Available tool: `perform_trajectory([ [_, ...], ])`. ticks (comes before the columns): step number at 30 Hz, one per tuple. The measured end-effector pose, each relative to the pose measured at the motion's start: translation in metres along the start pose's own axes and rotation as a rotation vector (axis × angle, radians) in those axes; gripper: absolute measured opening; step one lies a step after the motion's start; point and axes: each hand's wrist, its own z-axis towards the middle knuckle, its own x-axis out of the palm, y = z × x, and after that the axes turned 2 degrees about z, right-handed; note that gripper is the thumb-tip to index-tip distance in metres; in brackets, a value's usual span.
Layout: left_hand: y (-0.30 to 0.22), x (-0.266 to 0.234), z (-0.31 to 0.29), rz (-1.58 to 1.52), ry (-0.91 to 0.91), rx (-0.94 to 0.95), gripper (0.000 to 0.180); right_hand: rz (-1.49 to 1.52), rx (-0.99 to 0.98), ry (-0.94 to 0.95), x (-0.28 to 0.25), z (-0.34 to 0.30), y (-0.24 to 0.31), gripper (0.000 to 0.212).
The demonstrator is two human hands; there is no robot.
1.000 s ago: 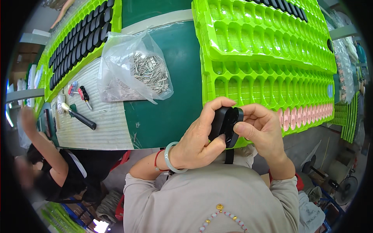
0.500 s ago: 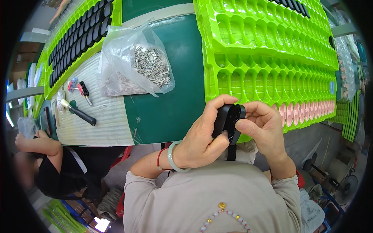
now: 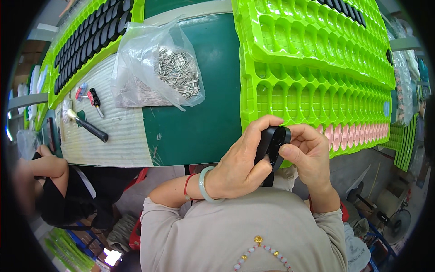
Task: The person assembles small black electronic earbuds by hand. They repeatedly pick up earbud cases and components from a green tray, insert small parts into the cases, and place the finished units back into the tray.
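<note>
Your grip has hardly changed over the last second: your left hand (image 3: 233, 170) is wrapped around a black case (image 3: 265, 142), and your right hand (image 3: 310, 156) pinches its right side between thumb and fingers. The case looks parted into two halves, and your left thumb stays at the gap, so the handling seems unfinished; your fingers hide much of the inside.

You hold it above the near edge of the tabletop (image 3: 217, 54), with green trays (image 3: 247, 102) just beyond your hands. Pink pieces (image 3: 336, 137) line the near row, to the right. To the left are a clear bag (image 3: 131, 75) of metal pins (image 3: 179, 75), a screwdriver (image 3: 94, 100) and a black-handled tool (image 3: 94, 131). Far left, a co-worker's arm (image 3: 50, 167) has lowered, well apart from you. Nothing seems to block the case except the tray edge close behind it.
</note>
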Motion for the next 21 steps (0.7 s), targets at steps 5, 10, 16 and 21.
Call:
perform_trajectory([
  [5,0.001,-0.001,-0.001,-0.016,0.024,-0.034,0.058,-0.011,-0.007,0.001,0.0,0.0,-0.001,0.028],
  [10,0.001,-0.003,-0.002,-0.025,0.049,-0.049,0.059,-0.028,-0.002,0.006,0.0,0.001,0.0,0.028],
  [16,-0.001,-0.004,0.0,-0.081,0.094,-0.104,0.061,-0.029,0.016,-0.011,-0.001,0.001,0.001,0.026],
  [21,-0.006,-0.009,-0.002,-0.283,0.152,-0.238,0.063,-0.068,0.044,-0.028,0.001,0.002,0.005,0.027],
])
